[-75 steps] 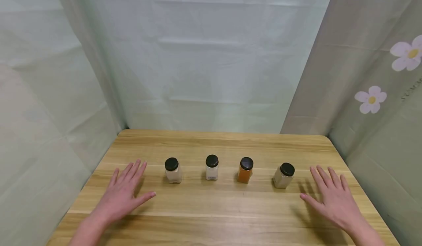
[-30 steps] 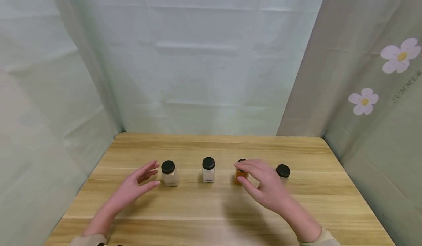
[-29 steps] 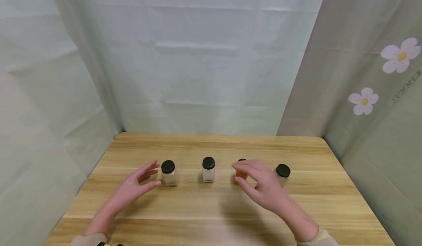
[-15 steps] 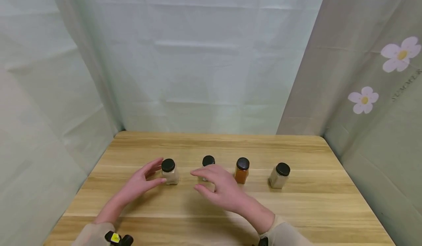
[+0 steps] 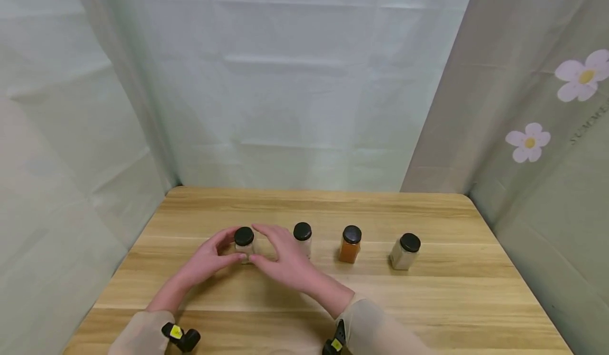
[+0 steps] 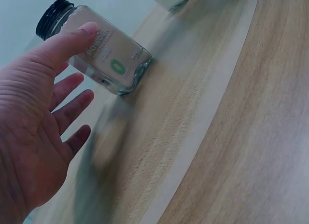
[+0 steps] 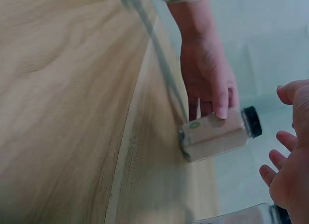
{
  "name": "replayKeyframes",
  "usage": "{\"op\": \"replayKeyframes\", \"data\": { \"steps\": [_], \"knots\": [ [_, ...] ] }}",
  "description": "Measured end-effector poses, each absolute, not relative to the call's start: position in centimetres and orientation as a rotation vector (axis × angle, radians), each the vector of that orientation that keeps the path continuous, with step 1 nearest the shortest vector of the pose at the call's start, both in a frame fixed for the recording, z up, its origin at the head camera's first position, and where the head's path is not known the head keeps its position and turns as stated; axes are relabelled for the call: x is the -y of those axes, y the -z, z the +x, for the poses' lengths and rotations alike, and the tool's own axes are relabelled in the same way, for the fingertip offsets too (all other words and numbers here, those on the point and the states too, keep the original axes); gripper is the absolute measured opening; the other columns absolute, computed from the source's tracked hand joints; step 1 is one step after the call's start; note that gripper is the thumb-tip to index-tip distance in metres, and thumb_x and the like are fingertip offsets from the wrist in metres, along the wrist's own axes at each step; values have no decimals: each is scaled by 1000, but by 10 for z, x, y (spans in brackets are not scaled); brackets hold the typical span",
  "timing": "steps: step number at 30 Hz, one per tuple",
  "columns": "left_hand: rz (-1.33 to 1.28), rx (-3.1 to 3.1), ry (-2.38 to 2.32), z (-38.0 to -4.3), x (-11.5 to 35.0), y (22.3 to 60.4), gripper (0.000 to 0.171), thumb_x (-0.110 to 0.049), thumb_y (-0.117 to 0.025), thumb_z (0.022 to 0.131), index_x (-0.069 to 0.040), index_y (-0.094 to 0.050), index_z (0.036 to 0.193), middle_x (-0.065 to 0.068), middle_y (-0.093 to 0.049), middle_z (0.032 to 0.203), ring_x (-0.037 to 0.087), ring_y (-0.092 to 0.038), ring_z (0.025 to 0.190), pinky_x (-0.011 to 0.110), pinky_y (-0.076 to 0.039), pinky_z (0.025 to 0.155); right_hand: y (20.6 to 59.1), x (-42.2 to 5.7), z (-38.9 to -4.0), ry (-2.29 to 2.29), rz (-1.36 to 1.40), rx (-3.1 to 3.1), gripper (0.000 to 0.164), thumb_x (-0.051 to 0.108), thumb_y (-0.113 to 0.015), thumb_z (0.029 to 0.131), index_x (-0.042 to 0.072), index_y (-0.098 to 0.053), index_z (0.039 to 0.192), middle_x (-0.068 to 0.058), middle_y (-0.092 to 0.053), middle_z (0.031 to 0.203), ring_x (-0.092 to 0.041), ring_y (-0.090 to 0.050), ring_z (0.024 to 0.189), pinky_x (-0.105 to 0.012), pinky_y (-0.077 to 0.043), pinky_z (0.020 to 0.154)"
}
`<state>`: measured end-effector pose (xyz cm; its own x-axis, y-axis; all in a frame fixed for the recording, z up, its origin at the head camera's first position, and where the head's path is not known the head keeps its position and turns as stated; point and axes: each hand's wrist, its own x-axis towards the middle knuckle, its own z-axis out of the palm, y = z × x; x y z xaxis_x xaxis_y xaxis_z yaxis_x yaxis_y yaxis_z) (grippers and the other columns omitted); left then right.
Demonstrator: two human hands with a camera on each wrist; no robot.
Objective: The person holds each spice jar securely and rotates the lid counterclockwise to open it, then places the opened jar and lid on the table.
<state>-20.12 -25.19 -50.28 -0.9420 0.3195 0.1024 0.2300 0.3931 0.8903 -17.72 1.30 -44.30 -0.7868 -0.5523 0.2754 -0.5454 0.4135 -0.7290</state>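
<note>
Four small glass jars with black lids stand in a row on the wooden table (image 5: 428,302). The leftmost jar (image 5: 244,237), holding pale powder, sits between both hands. My left hand (image 5: 211,255) is at its left side, its thumb (image 6: 72,38) lying straight against the jar's labelled face (image 6: 104,57) while the fingers spread loosely beside it. My right hand (image 5: 283,260) reaches across from the right and hovers by the jar with relaxed fingers. In the right wrist view its fingertips (image 7: 289,91) stay a little off the jar (image 7: 215,134), which the left hand (image 7: 205,74) touches.
To the right stand a white-filled jar (image 5: 302,234), an orange-filled jar (image 5: 351,245) and a beige-filled jar (image 5: 405,252), evenly spaced. Pale green cloth (image 5: 295,90) hangs behind the table, and flowered cloth (image 5: 528,142) closes the right side.
My right hand swept left along the row, from the table's right side past the orange and white jars to the leftmost one. The left hand slid right until its thumb met that jar.
</note>
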Motion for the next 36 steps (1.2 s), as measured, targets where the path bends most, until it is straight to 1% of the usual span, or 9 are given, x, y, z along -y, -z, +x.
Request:
{"op": "replayKeyframes", "data": {
  "steps": [2,6,14,18,24,27,30,33,36],
  "knots": [
    [494,-2535,-1627,-201,252,504,68,-24,-81,91,-8,-48,149,13,-57,143,34,-46,136,61,-27,114,446,-8,-182,1411,-923,-2600,66,41,-67,100,32,-36,158,10,-41,156,-14,-35,145,-47,-38,113],
    [476,-2516,-1644,-201,253,507,66,-23,-81,90,-7,-50,146,15,-56,143,38,-44,138,66,-27,113,456,3,-192,1519,-775,-2529,70,46,-69,98,35,-36,158,13,-41,155,-12,-33,145,-48,-37,113],
    [484,-2506,-1648,-202,252,509,59,-23,-82,90,-10,-55,141,9,-61,137,32,-47,134,61,-27,112,476,28,-203,1817,-636,-2293,76,37,-78,92,19,-42,156,3,-47,152,-12,-38,141,-45,-34,116],
    [486,-2515,-1639,-202,251,509,57,-23,-80,92,-10,-54,141,8,-63,135,31,-50,131,60,-31,111,480,36,-204,1895,-560,-2265,73,34,-81,89,16,-47,151,2,-50,149,-15,-41,139,-47,-35,115],
    [510,-2502,-1657,-203,250,509,53,-21,-80,92,-12,-57,139,6,-65,131,29,-53,128,58,-33,109,485,41,-207,1954,-458,-2242,63,32,-83,88,18,-55,143,9,-54,139,-15,-44,135,-45,-37,112],
    [518,-2513,-1643,-204,249,511,53,-22,-80,91,-14,-58,138,4,-66,129,25,-55,126,52,-36,109,488,43,-208,1973,-437,-2233,60,30,-84,87,18,-57,139,11,-56,135,-15,-45,134,-45,-37,111],
    [520,-2513,-1635,-205,248,512,53,-23,-80,92,-15,-58,139,3,-66,129,22,-55,126,41,-37,109,490,44,-209,1988,-425,-2233,56,27,-85,86,20,-59,134,10,-57,132,-16,-46,133,-44,-38,111],
    [513,-2505,-1642,-206,248,514,53,-23,-80,92,-16,-58,139,3,-66,130,18,-54,127,30,-36,108,492,45,-210,1996,-409,-2233,53,27,-86,85,22,-60,131,9,-57,132,-16,-47,132,-45,-38,110],
    [499,-2496,-1651,-206,247,516,53,-22,-80,91,-15,-58,139,4,-65,131,16,-52,128,24,-35,107,493,46,-209,2005,-392,-2230,51,28,-87,84,24,-61,128,8,-57,132,-17,-48,131,-45,-39,109]
  ]
}}
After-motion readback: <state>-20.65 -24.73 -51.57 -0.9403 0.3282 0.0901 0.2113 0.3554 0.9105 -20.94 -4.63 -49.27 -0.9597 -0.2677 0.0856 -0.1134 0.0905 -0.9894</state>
